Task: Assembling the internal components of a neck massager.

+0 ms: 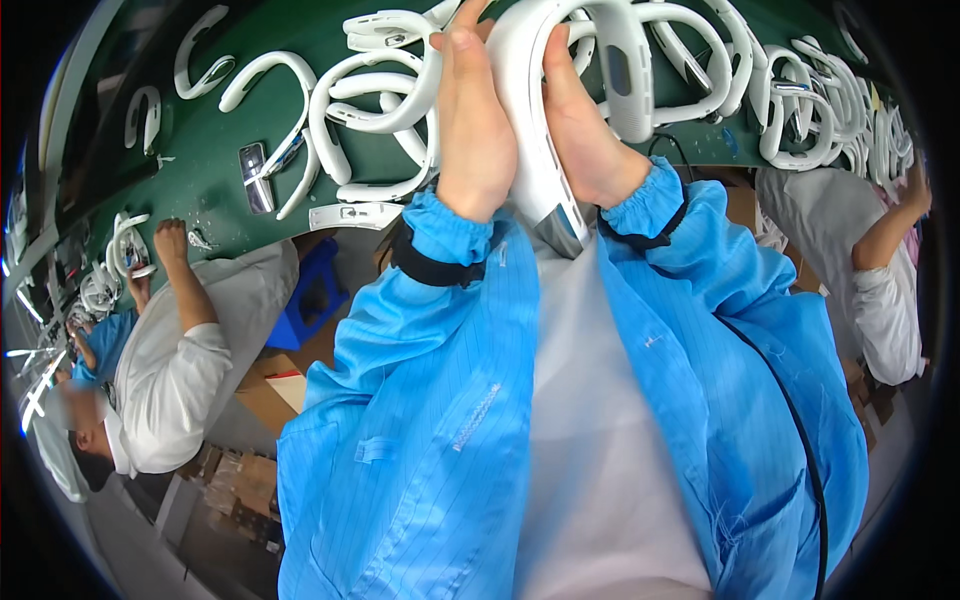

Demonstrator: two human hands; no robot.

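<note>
A large white U-shaped neckband device point(518, 100) is held up close in front of my chest. Its near arm hangs down between my wrists and ends in a silvery grey tip, while the far arm curves over to the right and shows a grey oval window. My left hand point(478, 130) presses its palm side against the device's left side, fingers pointing up. From the right, my right hand point(588, 140) grips it with the thumb along the inner edge; its other fingers are mostly hidden. Both hands hold this one piece. Black bands circle my blue cuffs.
Several similar white neckbands point(375, 110) lie on the green table point(215, 185), with more heaped at right point(815, 110). A phone point(256, 178) rests at the left. A blue stool point(310, 290) stands below the edge. Co-workers in white sit at left point(180, 390) and right point(888, 310).
</note>
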